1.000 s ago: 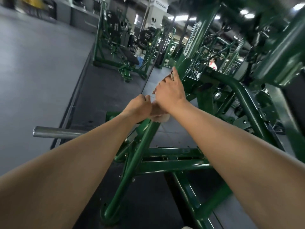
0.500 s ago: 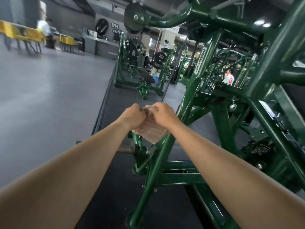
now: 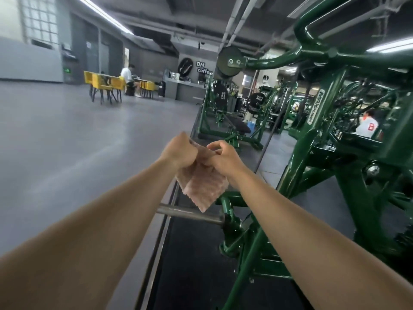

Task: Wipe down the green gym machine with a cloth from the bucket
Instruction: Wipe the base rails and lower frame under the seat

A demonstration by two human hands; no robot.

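I held my hands up in front of me, both gripping the top edge of the pink cloth (image 3: 202,186). My left hand (image 3: 181,151) was fisted on one corner and my right hand (image 3: 223,159) pinched the other with curled fingers. The cloth hung between and below them, touching no metal. I judged this a pause between wipes, where I was refolding or turning the cloth to a fresh face. The bucket was not in view.

The green gym machine (image 3: 300,157) stood at three o'clock from my hands, its slanted tubes running down toward five o'clock. The next move would call for gathering the cloth into one hand, carrying it right onto a tube and pressing it flat along the paint.

At six o'clock, just under the cloth's lower corner, a bare steel peg (image 3: 190,214) jutted left from the frame, and I would have to reach around it. Another green machine (image 3: 237,127) with black plates stood at twelve o'clock. Well apart at ten o'clock were yellow chairs (image 3: 100,82) and a seated person (image 3: 126,74). At two o'clock, seen through the frame, was a person in a white shirt (image 3: 366,128).
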